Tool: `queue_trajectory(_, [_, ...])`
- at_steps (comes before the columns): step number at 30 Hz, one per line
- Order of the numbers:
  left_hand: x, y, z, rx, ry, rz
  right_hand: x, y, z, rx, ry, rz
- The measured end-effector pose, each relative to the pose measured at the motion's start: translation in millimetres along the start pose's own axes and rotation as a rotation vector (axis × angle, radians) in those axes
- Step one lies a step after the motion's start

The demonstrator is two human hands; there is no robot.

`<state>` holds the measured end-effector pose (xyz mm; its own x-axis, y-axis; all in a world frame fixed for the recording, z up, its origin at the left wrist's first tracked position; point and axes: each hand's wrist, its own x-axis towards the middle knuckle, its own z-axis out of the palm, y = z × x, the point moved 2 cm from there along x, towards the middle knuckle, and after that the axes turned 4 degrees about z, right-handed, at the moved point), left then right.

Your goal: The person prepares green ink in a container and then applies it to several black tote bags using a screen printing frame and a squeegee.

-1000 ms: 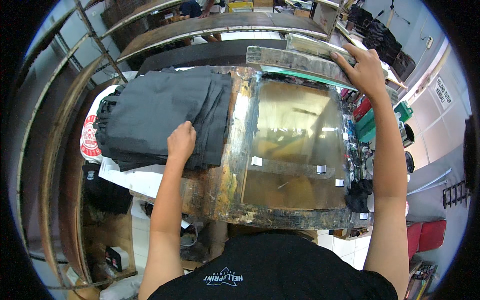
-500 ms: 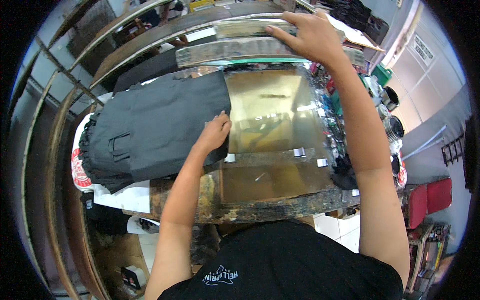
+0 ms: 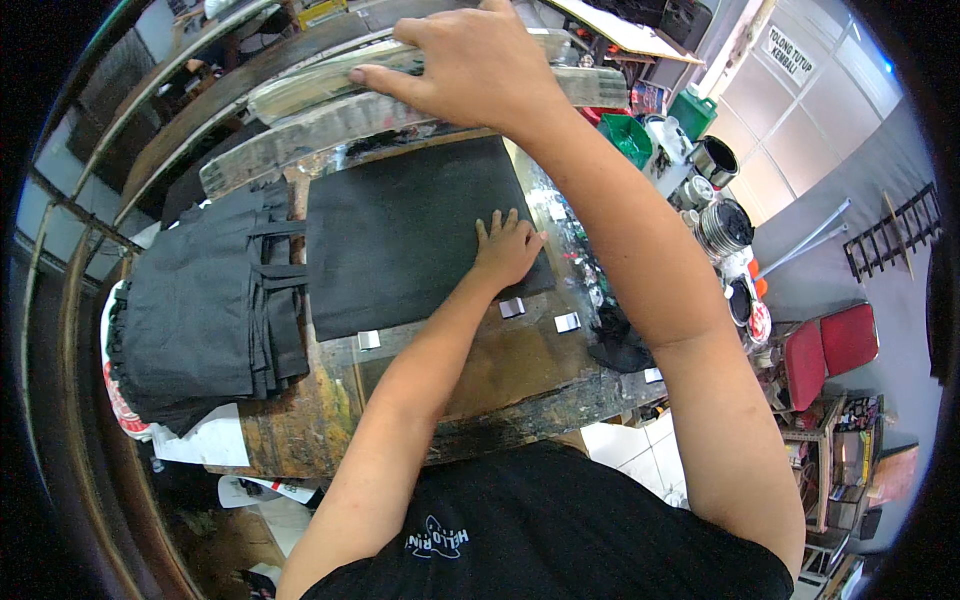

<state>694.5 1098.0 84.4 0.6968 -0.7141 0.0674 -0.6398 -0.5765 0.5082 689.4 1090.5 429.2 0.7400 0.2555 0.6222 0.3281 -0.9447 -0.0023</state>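
Head view: rested left hand (image 3: 508,250) palm down on a black fabric tote bag (image 3: 400,240), close to its right edge, fingers spread and thumb toward the right. Had the tote bag lying flat over a glossy brown board (image 3: 490,385), on a paint-stained worktable (image 3: 290,435), with the near strip of the board showing. Saw dark straps (image 3: 280,228) at the bag's left edge, reaching toward a stack of black tote bags (image 3: 200,300). Found that stack just left of the flat bag, layers uneven, with a white sheet (image 3: 205,437) sticking out from under its near side. Laid right hand (image 3: 475,65) over the upper wooden bar (image 3: 320,85) beyond the bag, thumb well apart from the fingers. Could not tell firm grip from light rest, due to cropping at the top edge. Noted the lower wooden bar (image 3: 310,140) alongside, nearer the bag. Marked small white tabs (image 3: 567,322) along the bag's near edge and toward the right, plus a bunched black cloth (image 3: 620,345) near the worktable's right side. Logged on the right: green jug (image 3: 693,112), green plastic tray (image 3: 625,140), open metal tin (image 3: 718,180). Spotted a red chair (image 3: 845,345) farther right. Caught a black T-shirt (image 3: 560,530) with white print at the bottom.
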Motion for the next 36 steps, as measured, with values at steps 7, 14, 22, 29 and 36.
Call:
queue_trajectory(7, [-128,-18,-65,0.236,-0.033,0.042,7,8,1,-0.003,-0.158,0.058])
queue_trajectory(14, [-164,-24,-36,0.303,0.013,0.036,10,9,1,-0.128,-0.191,0.071])
queue_trajectory(22, [-154,-17,-22,0.309,0.098,0.086,2,3,-2,-0.078,-0.132,0.050])
queue_trajectory(29, [-159,-11,-13,0.292,0.133,0.099,7,-2,-5,-0.102,-0.252,0.093])
queue_trajectory(36, [-167,-11,-8,0.265,0.210,0.114,10,5,16,-0.114,-0.144,0.063])
